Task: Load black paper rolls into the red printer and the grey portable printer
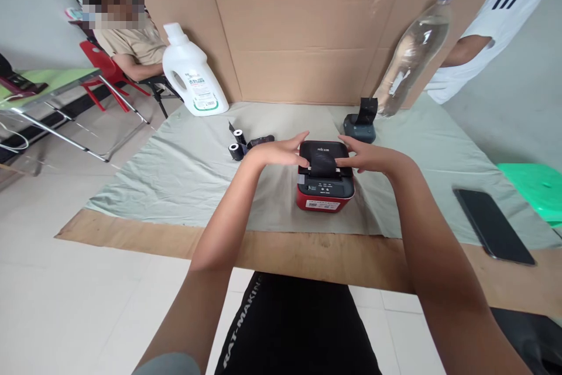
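A small red and black label printer point(325, 188) sits near the front of the cloth-covered table, a black strip point(324, 164) lying over its top slot. At its left side is my left hand point(281, 151), fingers spread, thumb tip at the lid's edge. My right hand point(366, 155) mirrors it on the other side, fingers stretched apart and thumb at the lid's right edge. Both hands touch the printer without wrapping round it. Behind my right hand stands a dark device point(360, 129) with a black strip sticking up. Left of my left hand lie black rolls point(236, 151).
A white detergent bottle point(193, 76) and a tilted clear bottle point(410, 59) lean by the cardboard wall point(298, 24). A phone point(492, 226) lies at the right front edge, near a green stool point(533, 188). One person point(132, 47) sits at left; another's sleeve point(513, 6) shows at right.
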